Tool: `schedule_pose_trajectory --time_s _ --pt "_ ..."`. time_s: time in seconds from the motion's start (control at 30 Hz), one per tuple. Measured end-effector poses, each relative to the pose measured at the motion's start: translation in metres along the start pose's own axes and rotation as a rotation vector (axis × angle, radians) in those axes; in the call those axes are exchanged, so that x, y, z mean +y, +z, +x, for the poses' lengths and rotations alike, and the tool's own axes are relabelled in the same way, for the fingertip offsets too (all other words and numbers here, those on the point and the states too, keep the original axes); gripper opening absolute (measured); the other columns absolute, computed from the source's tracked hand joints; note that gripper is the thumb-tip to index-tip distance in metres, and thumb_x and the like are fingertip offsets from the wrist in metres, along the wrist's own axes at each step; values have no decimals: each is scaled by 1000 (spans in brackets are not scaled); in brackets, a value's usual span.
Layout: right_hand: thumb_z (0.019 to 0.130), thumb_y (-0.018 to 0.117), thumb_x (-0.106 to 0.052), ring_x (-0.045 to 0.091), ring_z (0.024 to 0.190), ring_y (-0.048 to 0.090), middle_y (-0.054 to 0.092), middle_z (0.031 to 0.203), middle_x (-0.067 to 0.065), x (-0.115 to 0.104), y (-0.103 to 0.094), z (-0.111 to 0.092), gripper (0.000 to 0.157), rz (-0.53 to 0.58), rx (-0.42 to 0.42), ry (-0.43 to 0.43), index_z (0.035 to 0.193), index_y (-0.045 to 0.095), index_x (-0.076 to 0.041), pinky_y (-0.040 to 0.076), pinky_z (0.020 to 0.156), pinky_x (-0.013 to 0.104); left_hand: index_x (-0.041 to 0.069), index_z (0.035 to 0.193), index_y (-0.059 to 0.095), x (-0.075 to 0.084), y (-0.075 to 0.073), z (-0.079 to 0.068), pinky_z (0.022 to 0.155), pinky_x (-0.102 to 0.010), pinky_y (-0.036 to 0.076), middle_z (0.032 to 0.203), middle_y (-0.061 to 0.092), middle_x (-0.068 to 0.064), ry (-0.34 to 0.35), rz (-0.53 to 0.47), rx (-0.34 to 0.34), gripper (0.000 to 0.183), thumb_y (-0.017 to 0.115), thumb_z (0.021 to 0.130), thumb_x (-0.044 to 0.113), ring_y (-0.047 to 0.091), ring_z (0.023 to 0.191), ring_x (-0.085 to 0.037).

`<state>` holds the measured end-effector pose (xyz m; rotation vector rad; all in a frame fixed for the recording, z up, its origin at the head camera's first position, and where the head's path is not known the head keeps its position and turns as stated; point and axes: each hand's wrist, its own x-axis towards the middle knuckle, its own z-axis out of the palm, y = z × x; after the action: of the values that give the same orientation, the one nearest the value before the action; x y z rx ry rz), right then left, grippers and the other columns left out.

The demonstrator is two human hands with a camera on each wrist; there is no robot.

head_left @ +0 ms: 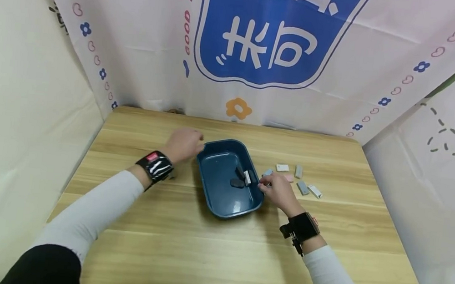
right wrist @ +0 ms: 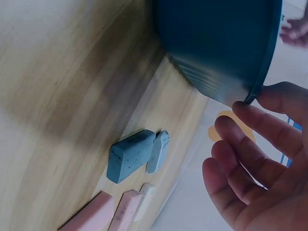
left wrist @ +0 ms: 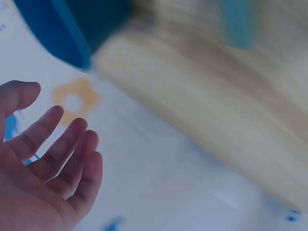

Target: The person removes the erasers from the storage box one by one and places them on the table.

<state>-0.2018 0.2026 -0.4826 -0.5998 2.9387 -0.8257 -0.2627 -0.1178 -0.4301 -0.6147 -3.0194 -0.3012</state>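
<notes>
A dark blue plastic tray (head_left: 215, 200) sits on the table. Inside it lie a white eraser (head_left: 247, 177) and several dark ones, including a black eraser (head_left: 237, 183). My right hand (head_left: 282, 193) pinches the tray's right rim between thumb and index finger; its other fingers are loosely bent in the right wrist view. My left hand (head_left: 184, 144) is by the tray's far left corner. In the left wrist view its fingers are spread and relaxed, apart from the tray (left wrist: 77, 43), with nothing in the palm.
Right of the tray lie several loose erasers: a white one (head_left: 282, 168), a blue-grey one (head_left: 303, 187) and a pink one (right wrist: 91, 211) among them. A blurred teal strip (left wrist: 236, 24) shows in the left wrist view. Printed cloth (head_left: 151, 75) hangs behind the wooden table (head_left: 151, 253).
</notes>
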Motion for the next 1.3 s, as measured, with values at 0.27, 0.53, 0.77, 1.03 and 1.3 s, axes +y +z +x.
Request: schedule_pose_trajectory --time_s 0.27,0.53,0.77,1.03,1.3 --pt "88 69 -10 27 81 62 68 84 11 5 0 -1 10 32 34 2 90 74 -2 49 68 33 10 77 61 93 9 43 55 -27 42 72 58 -2 35 76 -169 26 64 93 31 53 63 -16" --pt "87 70 -11 21 78 62 69 83 9 6 6 -4 10 22 49 -8 89 74 -3 50 67 31 14 69 62 127 56 63 58 -30 43 63 49 2 -58 30 -342 30 71 87 37 54 64 -17" --pt "88 69 -11 22 77 61 67 82 8 2 6 -3 10 9 42 2 90 75 -3 48 66 30 11 89 75 128 81 60 67 -36 48 70 62 -1 -56 33 -369 24 78 81 34 58 72 -21" --pt "88 69 -13 18 74 58 67 82 7 -1 5 -4 11 4 56 12 92 75 -4 46 64 28 11 87 74 125 87 58 78 -41 50 74 65 -2 -21 45 -327 21 72 87 32 60 77 -22" --pt "88 70 -14 16 72 55 65 79 5 1 5 -5 11 -59 65 0 91 75 -6 45 65 30 13 73 62 113 43 55 62 -33 47 70 57 0 -42 -18 -230 29 72 86 37 56 68 -18"
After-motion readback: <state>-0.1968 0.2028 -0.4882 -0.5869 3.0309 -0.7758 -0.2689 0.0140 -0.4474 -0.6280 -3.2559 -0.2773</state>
